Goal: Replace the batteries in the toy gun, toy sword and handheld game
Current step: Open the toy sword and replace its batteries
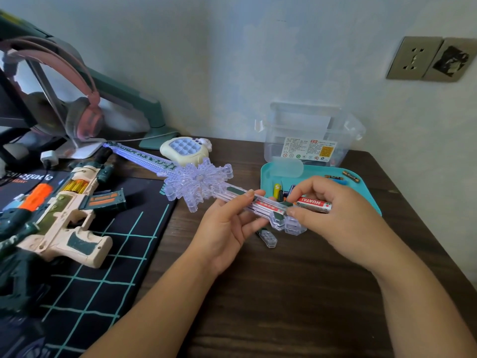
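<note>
We see a dark wooden desk point(284, 293) against a pale wall point(232, 60) — a socket plate point(414, 58) above its right end, a gridded mat point(103, 267) on its left.

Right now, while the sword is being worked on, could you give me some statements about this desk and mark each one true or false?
1. The right hand pinches a red and white battery. True.
2. The toy gun is held up in the air. False: it lies on the grid mat.
3. The left hand holds the toy sword by its handle. True.
4. The handheld game rests on the grid mat. False: it lies on the wooden table, behind the sword.
</note>
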{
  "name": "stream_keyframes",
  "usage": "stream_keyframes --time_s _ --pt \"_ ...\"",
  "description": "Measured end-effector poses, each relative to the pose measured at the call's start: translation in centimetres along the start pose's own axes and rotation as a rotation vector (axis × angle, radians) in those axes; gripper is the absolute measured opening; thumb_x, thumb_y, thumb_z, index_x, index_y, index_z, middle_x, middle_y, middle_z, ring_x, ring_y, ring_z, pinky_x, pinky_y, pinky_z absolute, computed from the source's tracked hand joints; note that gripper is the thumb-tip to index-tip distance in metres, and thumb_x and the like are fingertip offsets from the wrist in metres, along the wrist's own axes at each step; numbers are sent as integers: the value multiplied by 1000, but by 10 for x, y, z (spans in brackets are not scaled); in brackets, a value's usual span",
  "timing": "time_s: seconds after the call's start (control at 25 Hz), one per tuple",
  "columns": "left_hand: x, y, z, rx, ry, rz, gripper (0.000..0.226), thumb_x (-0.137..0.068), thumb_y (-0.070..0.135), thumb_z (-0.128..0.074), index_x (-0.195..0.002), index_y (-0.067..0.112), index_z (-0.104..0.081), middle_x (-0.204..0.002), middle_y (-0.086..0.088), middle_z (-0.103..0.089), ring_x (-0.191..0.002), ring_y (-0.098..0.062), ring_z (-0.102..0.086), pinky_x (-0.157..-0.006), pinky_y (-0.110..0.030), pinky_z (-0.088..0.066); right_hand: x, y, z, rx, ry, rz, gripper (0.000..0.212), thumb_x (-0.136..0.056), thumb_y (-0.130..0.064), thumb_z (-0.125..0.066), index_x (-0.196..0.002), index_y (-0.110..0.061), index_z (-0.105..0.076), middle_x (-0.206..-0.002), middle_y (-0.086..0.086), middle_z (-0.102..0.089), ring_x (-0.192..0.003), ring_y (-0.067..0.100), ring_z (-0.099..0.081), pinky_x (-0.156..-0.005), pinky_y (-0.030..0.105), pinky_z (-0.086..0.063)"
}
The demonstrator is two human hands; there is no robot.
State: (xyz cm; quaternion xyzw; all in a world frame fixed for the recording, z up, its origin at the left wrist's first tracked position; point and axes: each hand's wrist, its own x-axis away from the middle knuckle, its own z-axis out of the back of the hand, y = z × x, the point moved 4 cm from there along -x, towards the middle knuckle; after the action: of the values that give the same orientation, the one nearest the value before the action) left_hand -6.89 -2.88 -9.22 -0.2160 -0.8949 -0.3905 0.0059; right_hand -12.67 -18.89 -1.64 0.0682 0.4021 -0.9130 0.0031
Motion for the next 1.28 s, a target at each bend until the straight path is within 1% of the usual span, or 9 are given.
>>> stream_keyframes --time_s 0.12,0.24,0.32,0.52,0.76,0.92,1.08,1.16,1.28 --pt "-1 1 2 15 8 -3 64 -78 17 -67 -132 -11 -49 -114 -24 -70 -94 -25 -73 -64 -27 -61 -4 6 0 -80 86 -32 6 -87 -29 -65 -91 -32 -62 -85 -22 -60 -81 -11 -56 -52 8 -42" --pt "0 2 1 20 9 8 60 -77 16 -67 -129 -11 -52 -116 -26 -69 -92 -25 -74 -61 -25 -60 -3 9 6 -375 69 -84 20 -94 -21 -53 -101 -33 -67 -70 -11 -59 -61 7 -52 -55 22 -42" --pt "0 2 2 18 14 9 56 -77 16 -67 -125 -10 -55 -116 -26 -69 -92 -25 -74 -61 -25 -60 0 3 9 -347 34 -59 19 -90 -21 -61 -105 -32 -61 -76 -10 -65 -58 9 -57 -55 22 -45" --pt "-1 3 4 3 16 10 49 -77 17 -67 -120 -6 -59 -114 -25 -69 -90 -25 -74 -62 -26 -60 4 -2 3 -148 83 -14 20 -73 -27 -78 -85 -28 -62 -81 -12 -68 -74 3 -63 -53 14 -50" --pt "-3 2 6 -3 16 5 44 -76 17 -67 -114 -4 -62 -102 -20 -73 -86 -23 -75 -62 -26 -61 7 -8 2 -145 -64 40 18 -85 -25 -66 -93 -41 -66 -88 -26 -64 -83 -6 -59 -61 7 -47" --pt "-3 2 5 -16 4 6 36 -75 18 -66 -106 -1 -65 -99 -18 -74 -84 -21 -75 -62 -25 -60 0 2 -2 -101 -108 -11 21 -86 -26 -66 -92 -46 -68 -89 -11 -60 -85 2 -54 -71 17 -47" --pt "-2 2 5 -22 -10 7 37 -76 18 -66 -108 -2 -65 -107 -23 -72 -87 -23 -74 -62 -25 -60 -5 13 -21 -634 -195 -258 34 -80 -17 -69 -112 -29 -66 -106 6 -66 -91 17 -61 -67 28 -50" --pt "-3 3 6 -30 -4 -2 38 -76 18 -66 -109 -2 -65 -108 -23 -72 -89 -23 -74 -64 -25 -60 -4 11 -30 -848 -275 -350 37 -79 -13 -67 -115 -18 -64 -108 12 -69 -84 20 -66 -60 28 -53" --pt "-5 3 9 -47 8 -6 43 -78 18 -65 -115 -3 -63 -109 -23 -72 -93 -24 -74 -66 -26 -61 -5 8 -34 -869 -281 -378 25 -87 -5 -59 -111 -9 -65 -97 16 -73 -70 19 -67 -52 22 -54"
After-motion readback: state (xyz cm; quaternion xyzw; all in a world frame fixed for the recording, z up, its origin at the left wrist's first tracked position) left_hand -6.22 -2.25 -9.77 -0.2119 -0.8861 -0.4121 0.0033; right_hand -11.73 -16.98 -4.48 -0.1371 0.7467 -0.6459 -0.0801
